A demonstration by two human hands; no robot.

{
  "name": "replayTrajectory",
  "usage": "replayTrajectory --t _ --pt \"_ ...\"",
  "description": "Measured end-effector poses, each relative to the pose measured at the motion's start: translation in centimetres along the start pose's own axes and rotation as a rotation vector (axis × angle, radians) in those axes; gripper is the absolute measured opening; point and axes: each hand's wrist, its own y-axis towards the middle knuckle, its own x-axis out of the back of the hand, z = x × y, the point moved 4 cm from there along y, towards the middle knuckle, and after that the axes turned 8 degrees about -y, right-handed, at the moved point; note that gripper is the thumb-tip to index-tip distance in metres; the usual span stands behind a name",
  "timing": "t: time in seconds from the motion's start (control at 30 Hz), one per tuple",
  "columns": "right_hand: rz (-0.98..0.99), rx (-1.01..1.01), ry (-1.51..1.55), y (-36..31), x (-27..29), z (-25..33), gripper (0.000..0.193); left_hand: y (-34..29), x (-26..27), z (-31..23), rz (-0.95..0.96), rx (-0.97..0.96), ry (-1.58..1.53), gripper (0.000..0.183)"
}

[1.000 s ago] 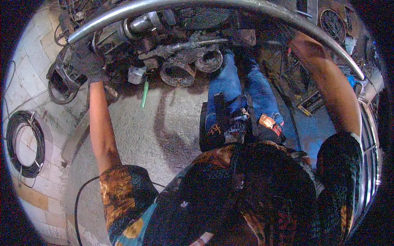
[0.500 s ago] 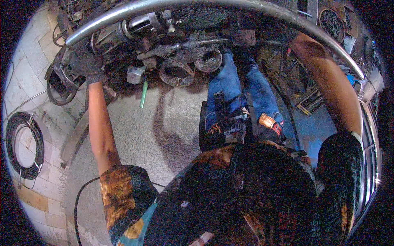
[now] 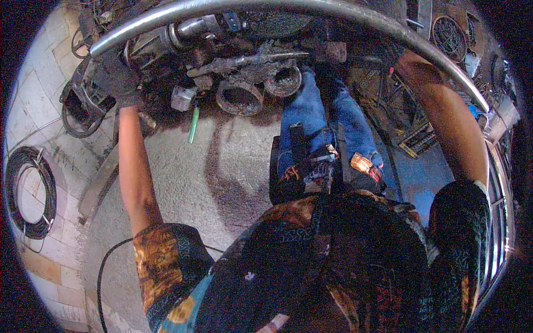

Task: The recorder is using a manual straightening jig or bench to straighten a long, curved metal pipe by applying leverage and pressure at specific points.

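A dark work glove covers my left hand [image 3: 119,82], which reaches to the machinery at the upper left, right beside a dark handwheel [image 3: 83,119]. Its fingers blend into the dark parts, so their grip is unclear. At the upper right, my right hand [image 3: 401,57] reaches in among dark machine parts below a curved shiny metal tube [image 3: 266,6]. Shadow and the tube hide most of its fingers. Between the hands lie a bright metal cylinder [image 3: 194,28] on the machine and two grimy round cups [image 3: 240,99] caked with shavings.
A small clear container [image 3: 183,99] sits by a green stick-like handle [image 3: 194,125]. A coiled black cable [image 3: 32,191] lies on the tiles at the left. My jeans-clad legs [image 3: 304,111] are below the machine. Wiry scrap [image 3: 448,38] fills a round holder at the upper right.
The bright metal cylinder and the bolted part beside it look slightly different and sit a little higher. The view has shifted slightly; both hands remain in nearly the same places.
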Motion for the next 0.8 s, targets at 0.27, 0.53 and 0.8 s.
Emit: replayTrajectory --t 0.27,0.53,0.8 --pt "-0.031 0.0 -0.011 1.1 0.3 0.3 0.051 1.3 -0.8 -1.3 0.067 0.049 -0.027 0.044" --pt "-0.154 0.002 -0.017 5.9 5.2 1.4 0.052 1.0 -1.5 1.1 -0.044 -0.035 0.159 0.042" --pt "-0.279 -0.063 -0.135 8.1 12.8 -2.4 0.053 6.5 2.4 -5.1 0.138 0.022 -0.093 0.036"
